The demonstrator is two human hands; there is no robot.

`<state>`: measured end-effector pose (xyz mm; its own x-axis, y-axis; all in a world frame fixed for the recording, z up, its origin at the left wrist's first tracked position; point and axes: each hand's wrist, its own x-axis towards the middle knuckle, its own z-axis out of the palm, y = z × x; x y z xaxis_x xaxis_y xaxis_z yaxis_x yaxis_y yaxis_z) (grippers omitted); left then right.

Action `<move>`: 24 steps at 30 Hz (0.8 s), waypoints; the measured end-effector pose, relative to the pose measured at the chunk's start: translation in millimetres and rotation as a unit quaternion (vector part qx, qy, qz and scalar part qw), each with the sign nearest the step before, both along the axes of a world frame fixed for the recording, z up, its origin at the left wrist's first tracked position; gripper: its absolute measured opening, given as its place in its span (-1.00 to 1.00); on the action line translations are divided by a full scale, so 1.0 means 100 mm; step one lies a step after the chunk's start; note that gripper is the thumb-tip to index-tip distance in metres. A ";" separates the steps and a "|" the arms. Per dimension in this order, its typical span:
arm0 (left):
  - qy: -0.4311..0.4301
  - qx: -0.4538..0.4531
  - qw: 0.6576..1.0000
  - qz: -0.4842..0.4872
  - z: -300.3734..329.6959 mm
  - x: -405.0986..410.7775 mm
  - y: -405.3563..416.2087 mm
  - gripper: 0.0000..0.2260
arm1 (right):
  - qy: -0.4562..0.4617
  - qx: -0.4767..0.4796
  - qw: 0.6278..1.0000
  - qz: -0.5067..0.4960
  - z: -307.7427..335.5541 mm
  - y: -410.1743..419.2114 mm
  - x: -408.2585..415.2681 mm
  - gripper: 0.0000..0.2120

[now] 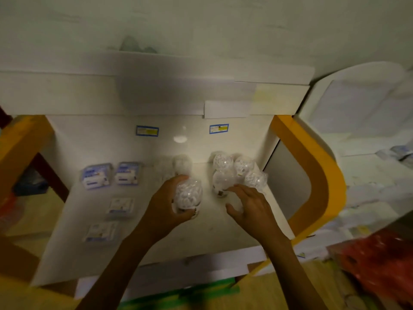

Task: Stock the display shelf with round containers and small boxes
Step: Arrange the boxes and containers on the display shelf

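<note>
While the left hand (165, 204) wraps its fingers and thumb around a clear round container (188, 195) full of small white pieces, the job in hand looks like setting that container down on the white shelf (156, 242) in line with the others. To do it well, I judge the base should come down flat, close to the container standing at the back (182, 164) so the row reads straight, and the fingers should let go only once it stands steady, since these light tubs would tip easily. The grip is a full curl, thumb low near the base and fingers over the top edge, so the container is firmly held and sits just above or on the shelf; the blur does not let me say which.

Just to the right, the right hand (248, 204) is spread with loosely bent fingers and holds nothing. Its fingertips reach the nearest tub of a cluster of round containers (234, 171) bunched by the shelf's right wall; whether they touch it or hover just short I cannot tell. That cluster looks crowded, so nudging it into order would be a sensible use of the free hand.

Further left, two small boxes (111, 175) with blue labels stand at the back, and two more packs (111, 220) lie flat nearer the front edge. Two blue-edged price tags (147, 131) sit on the back panel
</note>
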<state>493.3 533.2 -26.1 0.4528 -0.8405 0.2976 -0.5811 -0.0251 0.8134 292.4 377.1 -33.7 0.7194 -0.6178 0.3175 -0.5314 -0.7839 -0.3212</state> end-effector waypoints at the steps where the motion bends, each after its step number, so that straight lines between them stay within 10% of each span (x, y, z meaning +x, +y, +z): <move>1: -0.003 0.006 1.000 -0.001 -0.05 -0.06 -0.09 -0.29 | -0.006 0.004 1.000 0.000 0.01 -0.07 -0.06 -0.59; 24: -0.223 0.138 0.965 0.020 -0.40 -0.75 -0.96 -0.35 | -0.051 0.067 0.996 0.025 -0.13 -0.67 -0.66 -0.52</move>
